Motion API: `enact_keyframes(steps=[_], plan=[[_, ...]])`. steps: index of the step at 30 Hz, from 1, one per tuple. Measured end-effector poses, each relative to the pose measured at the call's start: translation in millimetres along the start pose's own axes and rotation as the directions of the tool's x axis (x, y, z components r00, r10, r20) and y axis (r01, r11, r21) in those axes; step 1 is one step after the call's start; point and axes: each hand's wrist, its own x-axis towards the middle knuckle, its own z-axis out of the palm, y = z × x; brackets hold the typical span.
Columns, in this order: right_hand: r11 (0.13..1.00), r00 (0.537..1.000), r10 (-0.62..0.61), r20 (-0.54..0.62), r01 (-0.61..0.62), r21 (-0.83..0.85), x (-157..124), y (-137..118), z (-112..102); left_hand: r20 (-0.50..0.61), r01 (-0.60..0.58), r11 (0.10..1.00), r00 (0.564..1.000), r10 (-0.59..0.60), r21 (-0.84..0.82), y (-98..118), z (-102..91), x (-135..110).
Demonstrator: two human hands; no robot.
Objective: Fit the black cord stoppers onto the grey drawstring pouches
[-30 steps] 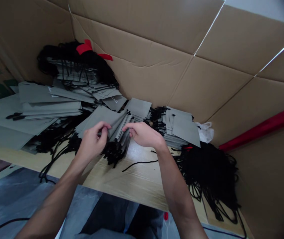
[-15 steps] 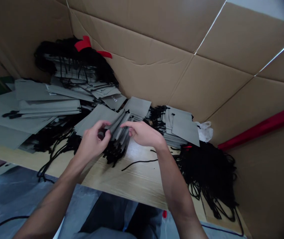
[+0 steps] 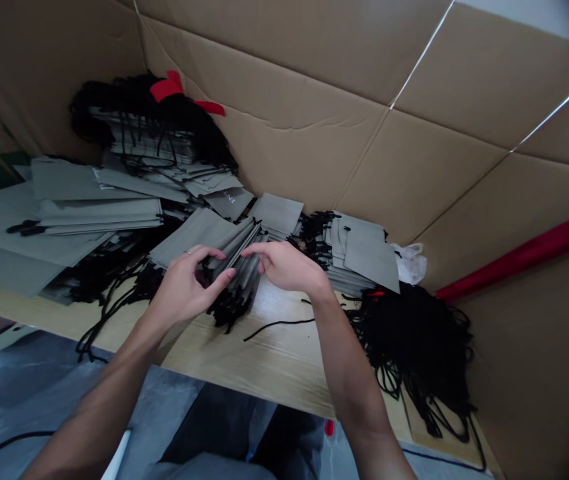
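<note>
A leaning row of flat grey paper bags with black cord handles stands on the table, their edges fanned toward me. At its left side my left hand has thumb and index finger apart, their tips at the edges of the bags. My right hand comes from the right; its index finger stretches out to touch the bag edges and the other fingers curl under. My right thumb is hidden. Below the row hang dark cord ends.
Piles of grey bags lie at the left, with a black cord heap and red strips behind. Another bag stack, a clear plastic bag and a heap of black cords are at the right. Cardboard walls enclose the table.
My left hand has moved slightly right, its thumb now farther along the bag edges. More of the bags lean left. My right hand has hardly moved.
</note>
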Motion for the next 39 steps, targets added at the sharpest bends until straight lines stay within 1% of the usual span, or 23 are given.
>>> enact_keyframes(steps=[6, 10, 13, 16, 21, 24, 31, 35, 39], plan=[[1.0, 0.999, -0.024, 0.023, 0.024, 0.009, 0, -1, 1, -0.038, 0.038, 0.999, 0.999, -0.038, 0.019, -1, 1.2, 1], [1.0, 1.0, -0.004, 0.011, 0.004, -0.013, 0, 1, 0, -0.07, 0.089, 0.996, 0.994, -0.088, 0.005, -7, 2.8, 1], [0.999, 0.999, 0.011, 0.03, -0.01, -0.031, 1, 4, 1, -0.073, 0.102, 0.995, 0.992, -0.102, -0.015, -10, 3.2, 0], [1.0, 0.998, 0.005, 0.064, -0.003, -0.03, 4, 6, 3, -0.072, 0.087, 0.996, 0.993, -0.089, -0.028, -11, 2.4, -1], [1.0, 0.997, -0.012, 0.074, 0.013, -0.014, 4, 2, 4, -0.035, 0.004, 1.0, 0.999, -0.005, -0.007, -6, 1.7, -1], [1.0, 0.996, -0.019, 0.088, 0.02, -0.012, 3, 0, 3, -0.037, -0.022, 1.0, 0.999, 0.023, 0.02, -5, 3.5, -1], [0.998, 0.991, -0.037, 0.126, 0.043, -0.05, 3, 4, 6, -0.074, 0.022, 0.999, 0.997, -0.019, 0.044, -5, 3.2, 0], [0.996, 0.992, -0.026, 0.124, 0.036, -0.079, 5, 7, 8, -0.051, -0.002, 0.999, 0.999, 0.004, 0.035, -3, 1.7, 2], [0.995, 0.991, -0.029, 0.128, 0.04, -0.086, 5, 8, 8, -0.045, -0.01, 0.999, 0.999, 0.012, 0.042, -4, 4.6, 1]])
